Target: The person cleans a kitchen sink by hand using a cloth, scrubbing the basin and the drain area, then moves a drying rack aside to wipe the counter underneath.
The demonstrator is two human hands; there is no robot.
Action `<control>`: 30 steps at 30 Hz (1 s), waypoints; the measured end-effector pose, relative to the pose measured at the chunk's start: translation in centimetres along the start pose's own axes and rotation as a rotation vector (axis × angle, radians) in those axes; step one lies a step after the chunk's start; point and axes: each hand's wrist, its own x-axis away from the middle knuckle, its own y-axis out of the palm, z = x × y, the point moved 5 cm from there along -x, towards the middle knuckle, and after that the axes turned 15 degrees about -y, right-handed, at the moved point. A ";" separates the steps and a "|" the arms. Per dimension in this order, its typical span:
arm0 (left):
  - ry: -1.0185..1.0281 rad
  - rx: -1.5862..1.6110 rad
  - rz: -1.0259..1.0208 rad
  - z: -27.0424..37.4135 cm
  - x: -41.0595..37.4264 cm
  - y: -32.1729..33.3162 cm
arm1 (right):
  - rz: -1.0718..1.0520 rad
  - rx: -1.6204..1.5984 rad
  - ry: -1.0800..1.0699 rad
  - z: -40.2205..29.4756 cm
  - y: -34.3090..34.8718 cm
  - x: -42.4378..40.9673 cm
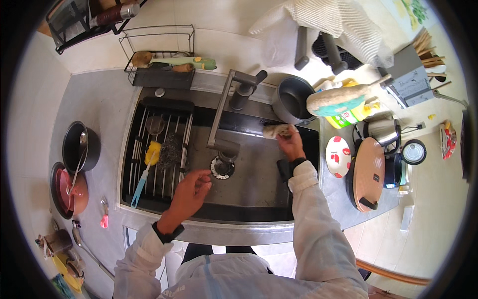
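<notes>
My right hand (291,145) grips a wrinkled beige-brown cloth or scrubber (277,130) at the back right of the sink basin (257,168). My left hand (189,195) hovers over the front of the basin, fingers slightly curled and apart, with nothing visible in it. Between the hands, the grey faucet (220,108) reaches over the drain (222,168), which has white bits around it. To the left, a drying rack (177,188) in the sink carries a steel wool scourer (170,149), a round strainer (155,125) and a yellow sponge brush (140,188) with a blue handle.
A dark pot (293,99) stands behind the sink's right side. Right of the basin are a strawberry-print bowl (338,157), a tan lid (369,175) and a steel kettle (382,130). Two pots (95,145) (82,194) and a pink-handled peeler (104,218) occupy the left counter.
</notes>
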 end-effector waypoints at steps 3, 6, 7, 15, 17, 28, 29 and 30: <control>-0.125 -0.210 -0.236 -2.2 -2.1 1.4 | 0.171 0.064 -0.079 -3.5 -3.2 -1.6; -0.116 -0.235 -0.455 -5.6 -2.5 4.2 | 0.132 0.130 -0.138 -3.3 -2.1 -1.4; -0.071 -0.142 -0.477 -7.2 -3.0 5.8 | 0.108 0.176 -0.164 -2.3 -1.0 -1.1; -0.630 0.704 -0.688 -6.1 -6.7 16.7 | -0.081 0.297 -0.169 4.8 4.4 4.7; -0.682 0.740 -0.692 -5.3 -6.5 17.9 | -0.040 0.259 -0.164 6.0 3.8 4.9; -0.611 0.802 -0.721 -6.8 -5.3 19.3 | 0.365 0.047 -0.269 7.1 0.9 6.9; -0.603 0.807 -0.712 -6.7 -4.9 19.5 | 0.361 0.096 -0.324 6.6 0.8 6.9; -0.594 0.812 -0.704 -6.4 -4.6 19.7 | 0.361 0.143 -0.384 6.1 0.5 6.6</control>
